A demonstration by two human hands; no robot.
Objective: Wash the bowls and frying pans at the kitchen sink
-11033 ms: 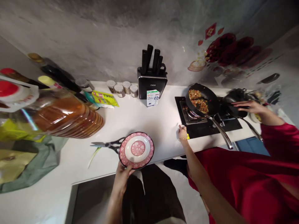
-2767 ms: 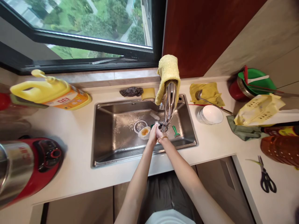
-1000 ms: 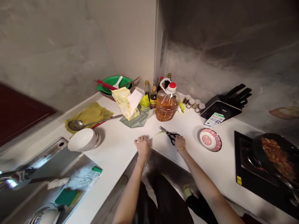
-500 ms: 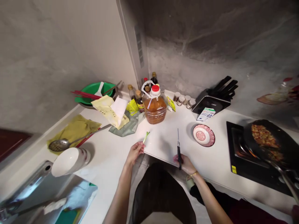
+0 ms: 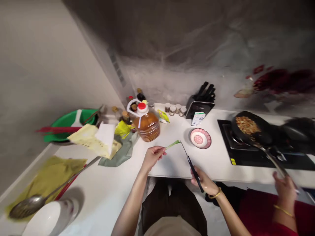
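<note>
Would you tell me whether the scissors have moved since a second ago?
Yes. The scissors then lay on the counter near the oil bottle; now the right hand holds them raised.

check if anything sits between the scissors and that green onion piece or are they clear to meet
Nothing visible does. The left hand holds the green onion up over the white counter, and the scissors in the right hand already reach its tip. The pink plate and oil bottle lie farther back.
</note>
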